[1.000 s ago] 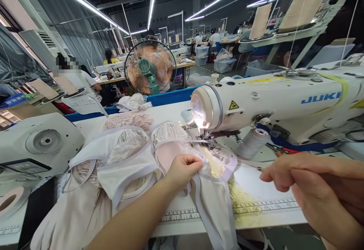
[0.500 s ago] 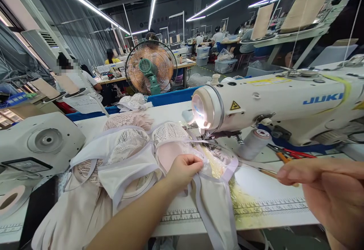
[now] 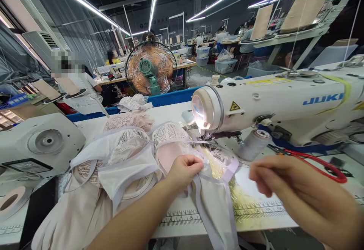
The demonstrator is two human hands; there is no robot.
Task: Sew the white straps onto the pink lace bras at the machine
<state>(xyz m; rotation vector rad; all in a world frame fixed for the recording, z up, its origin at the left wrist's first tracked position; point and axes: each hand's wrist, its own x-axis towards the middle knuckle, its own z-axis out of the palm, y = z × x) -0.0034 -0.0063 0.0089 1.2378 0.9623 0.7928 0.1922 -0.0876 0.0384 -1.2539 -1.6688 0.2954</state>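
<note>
A white bra point(image 3: 170, 138) with lace cups lies on the sewing table, its side wing point(image 3: 217, 208) hanging over the front edge. My left hand point(image 3: 184, 170) pinches the bra's edge between thumb and fingertips, just below the sewing machine point(image 3: 256, 104) needle area. My right hand point(image 3: 301, 193), somewhat blurred, is raised over the table to the right of the bra. Its fingers are curled together; whatever they may hold cannot be made out. Red-handled scissors point(image 3: 318, 159) lie behind it, partly covered by the hand.
More bras point(image 3: 119, 151) are piled left of my left hand. A thread cone point(image 3: 256, 143) stands under the machine arm. A measuring tape strip point(image 3: 182, 217) runs along the table's front. A second machine head point(image 3: 42, 143) is at left; a fan point(image 3: 150, 68) stands beyond.
My right hand has moved left and slightly up, towards the bra, uncovering more of the red scissors handle and covering the orange-handled tool. My left hand has stayed on the bra.
</note>
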